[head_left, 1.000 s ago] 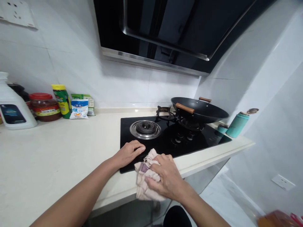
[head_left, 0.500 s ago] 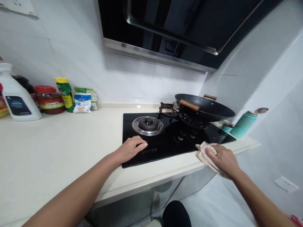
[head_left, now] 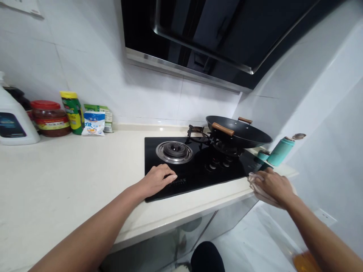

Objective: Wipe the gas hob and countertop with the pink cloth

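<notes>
My right hand (head_left: 273, 185) is closed on a pale pinkish cloth (head_left: 255, 180), pressed to the counter's front edge near the right corner of the gas cooktop (head_left: 195, 175). Part of the cloth hangs over the edge under my wrist. My left hand (head_left: 159, 180) rests on the cooktop's front left corner, fingers curled in and thumb alongside, holding nothing that shows. Just behind it lies the bare left burner (head_left: 174, 152). On the right burner sits a black wok (head_left: 241, 132) with wooden handles. Its loose-looking pan support (head_left: 198, 134) stands at the wok's left.
A teal flask (head_left: 281, 152) and its cup (head_left: 263, 155) stand by the right wall. At the back left are a white jug (head_left: 17, 121), a red-lidded jar (head_left: 52, 122), a green bottle (head_left: 73, 113) and a salt packet (head_left: 93, 123). A range hood (head_left: 187, 53) hangs overhead.
My right hand has slid the cloth rightward along the counter's front edge. My left hand stays in the same place on the cooktop. The view has shifted slightly.
</notes>
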`<state>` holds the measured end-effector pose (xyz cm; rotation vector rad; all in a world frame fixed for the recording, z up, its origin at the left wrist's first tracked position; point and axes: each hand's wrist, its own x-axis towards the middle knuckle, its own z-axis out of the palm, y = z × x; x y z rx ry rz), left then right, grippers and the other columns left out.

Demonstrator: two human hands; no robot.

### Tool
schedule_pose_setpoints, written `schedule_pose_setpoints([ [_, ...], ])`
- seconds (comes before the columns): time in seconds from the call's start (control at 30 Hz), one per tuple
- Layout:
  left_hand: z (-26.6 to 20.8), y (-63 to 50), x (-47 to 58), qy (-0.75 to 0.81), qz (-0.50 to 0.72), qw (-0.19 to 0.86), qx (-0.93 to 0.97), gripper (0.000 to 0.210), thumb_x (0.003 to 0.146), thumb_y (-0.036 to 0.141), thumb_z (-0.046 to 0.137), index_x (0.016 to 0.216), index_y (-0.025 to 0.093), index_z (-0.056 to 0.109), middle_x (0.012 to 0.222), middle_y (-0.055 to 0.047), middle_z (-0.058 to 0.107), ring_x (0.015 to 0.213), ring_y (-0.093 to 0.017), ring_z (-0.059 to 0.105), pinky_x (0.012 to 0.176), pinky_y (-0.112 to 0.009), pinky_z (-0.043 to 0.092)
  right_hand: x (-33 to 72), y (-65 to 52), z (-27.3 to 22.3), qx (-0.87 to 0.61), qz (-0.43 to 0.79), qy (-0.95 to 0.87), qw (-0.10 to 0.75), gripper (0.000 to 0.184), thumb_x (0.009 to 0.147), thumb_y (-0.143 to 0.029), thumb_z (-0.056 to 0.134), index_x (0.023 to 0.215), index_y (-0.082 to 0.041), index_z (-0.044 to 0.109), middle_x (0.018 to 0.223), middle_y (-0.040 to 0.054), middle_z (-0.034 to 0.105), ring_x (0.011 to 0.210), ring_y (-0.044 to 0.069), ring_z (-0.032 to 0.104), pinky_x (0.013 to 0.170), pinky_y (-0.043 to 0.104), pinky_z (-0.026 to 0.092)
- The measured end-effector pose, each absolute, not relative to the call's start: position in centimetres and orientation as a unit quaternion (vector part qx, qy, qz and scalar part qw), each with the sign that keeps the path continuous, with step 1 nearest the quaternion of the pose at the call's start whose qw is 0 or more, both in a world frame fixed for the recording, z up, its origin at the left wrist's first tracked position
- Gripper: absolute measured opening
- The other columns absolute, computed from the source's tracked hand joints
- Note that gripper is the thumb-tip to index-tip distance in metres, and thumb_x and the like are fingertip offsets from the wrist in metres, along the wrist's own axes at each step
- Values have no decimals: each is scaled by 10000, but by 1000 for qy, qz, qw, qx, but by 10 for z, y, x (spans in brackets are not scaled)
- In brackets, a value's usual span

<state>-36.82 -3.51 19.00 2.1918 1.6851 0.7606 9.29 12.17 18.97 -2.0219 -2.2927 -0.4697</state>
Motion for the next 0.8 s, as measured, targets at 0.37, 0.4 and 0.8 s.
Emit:
schedule_pose_setpoints([
  [0.37,186,-30,-367,582,255,124,762,449,989,549,391,1091,256,716,1067,-45,646,1061,-247,569,974,-412,377,49,124,185,-607,-151,-780,-6,386,963,-398,354,951,-174,669,933,121,659,926,260,645,724,336,396],
  [0.4,186,-31,-367,583,259,128,760,444,988,544,396,1084,253,717,1065,-46,647,1065,-248,571,973,-408,382,41,119,185,-599,-152,-786,-2,385,965,-401,358,948,-173,668,930,119,655,907,251,645,711,329,387],
  [0.8,189,-34,-372,586,391,163,691,409,947,523,472,975,202,724,1016,-64,672,967,-235,606,897,-361,466,-106,-2,189,-428,-138,-887,102,261,936,-347,461,863,-200,664,903,50,620,739,165,593,669,303,310],
])
